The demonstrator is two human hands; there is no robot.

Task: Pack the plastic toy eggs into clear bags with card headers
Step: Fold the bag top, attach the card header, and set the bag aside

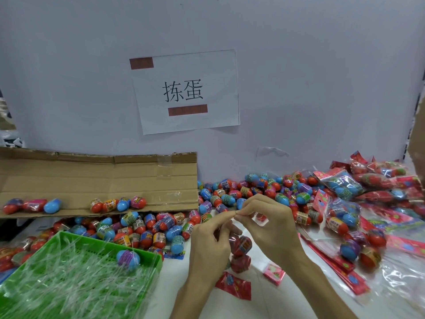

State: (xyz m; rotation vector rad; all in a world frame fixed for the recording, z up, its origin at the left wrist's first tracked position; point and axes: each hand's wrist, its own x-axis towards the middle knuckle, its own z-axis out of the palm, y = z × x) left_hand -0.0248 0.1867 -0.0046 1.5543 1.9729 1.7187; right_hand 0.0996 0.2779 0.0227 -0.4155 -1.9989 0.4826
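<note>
Both hands were together above the white tabletop (264,302). The left hand (210,240) and right hand (270,229) each pinched what looked like the mouth of a clear plastic bag (240,247) between thumb and forefinger, two narrow grips touching at the tips. The bag hung down from that pinch, its long axis roughly upright, with red plastic toy eggs (241,261) stacked inside, between the wrists and close over the tabletop. A red printed card header (234,285) lay flat just below the bag, towards the person, about equally near either hand. A pink card header (273,273) lay nearer the right. Fitting a header probably called for one grip to hold while the other reached down.
</note>
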